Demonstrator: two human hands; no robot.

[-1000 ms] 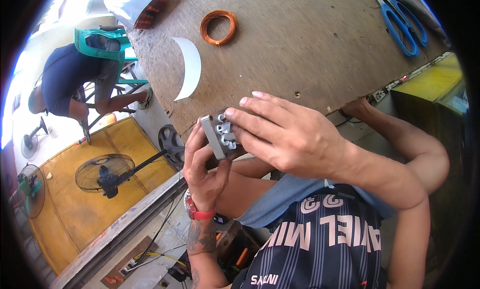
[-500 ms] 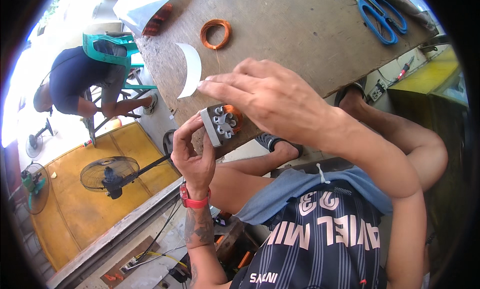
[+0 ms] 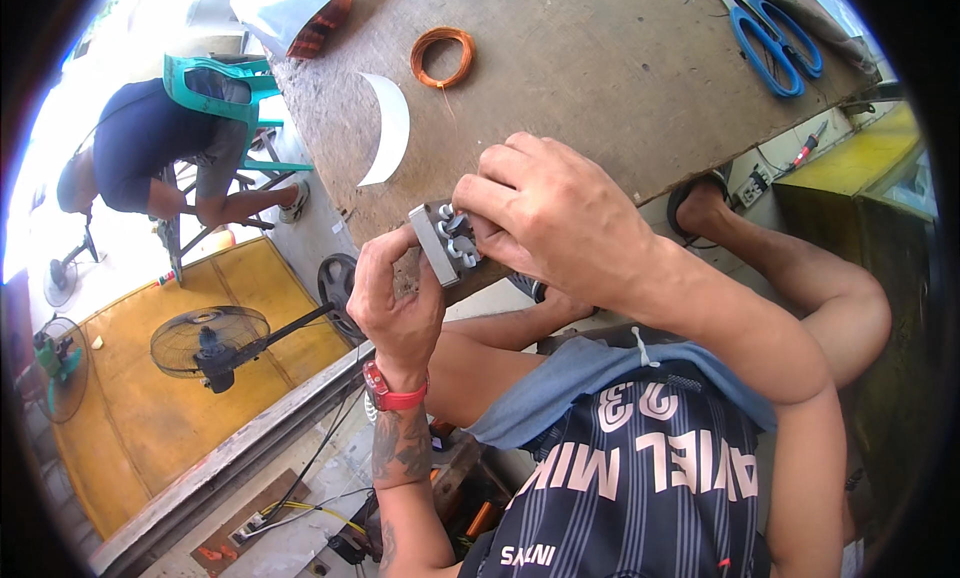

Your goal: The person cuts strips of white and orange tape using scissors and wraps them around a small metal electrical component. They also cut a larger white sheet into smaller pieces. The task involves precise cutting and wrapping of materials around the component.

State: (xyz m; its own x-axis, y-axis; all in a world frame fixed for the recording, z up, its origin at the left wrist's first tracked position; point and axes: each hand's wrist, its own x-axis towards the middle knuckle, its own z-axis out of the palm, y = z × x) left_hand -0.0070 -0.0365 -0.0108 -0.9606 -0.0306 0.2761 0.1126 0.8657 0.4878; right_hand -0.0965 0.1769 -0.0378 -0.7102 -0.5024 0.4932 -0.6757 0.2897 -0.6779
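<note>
Between the thumb and fingers of my left hand [image 3: 390, 303], a small motor stator [image 3: 436, 248] is gripped at the table's near edge. Its grey metal body faces left, and pale insulating liners stick out of its slots. My right hand [image 3: 555, 218] is bent over the stator's right side, fingers curled and closed against it. That hand hides the orange copper winding there, so what its fingertips pinch cannot be made out. Farther up the table lies a loose ring of copper wire [image 3: 468, 68], a thin strand trailing from it toward my hands. A curved white paper strip [image 3: 393, 128] lies left of the strand.
Blue-handled scissors [image 3: 770, 53] lie at the table's far right. A clear plastic bag [image 3: 285, 8] and dark red-brown piece [image 3: 320, 28] sit far left. A black fan [image 3: 210, 348] stands left of my arm. Another person [image 3: 150, 143] bends beside a green chair [image 3: 205, 83].
My right hand has drawn down from above the stator, and its stretched fingers have curled onto the winding side. The view has shifted slightly; my left hand keeps hold of the stator.
</note>
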